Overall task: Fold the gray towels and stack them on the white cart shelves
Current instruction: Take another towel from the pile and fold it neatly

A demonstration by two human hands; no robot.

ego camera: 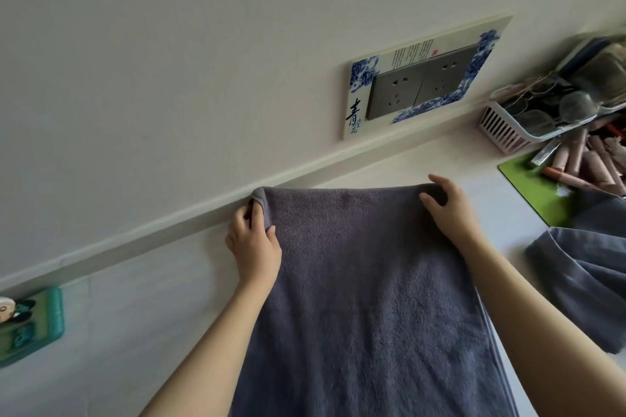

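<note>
A gray towel (369,298) lies lengthwise on the white table (142,315), doubled over, with its folded far edge close to the wall. My left hand (252,242) pinches the far left corner of the towel between thumb and fingers. My right hand (447,203) holds the far right corner, with its fingers curled over the folded edge. More gray towel cloth (586,281) lies crumpled at the right. No white cart is in view.
A wall socket panel (423,81) in a blue-and-white frame sits above the table. At the far right a pink basket (508,129) of odds and ends stands by a green mat (531,183) with pink tubes. A green cartoon box (32,325) is at the left edge.
</note>
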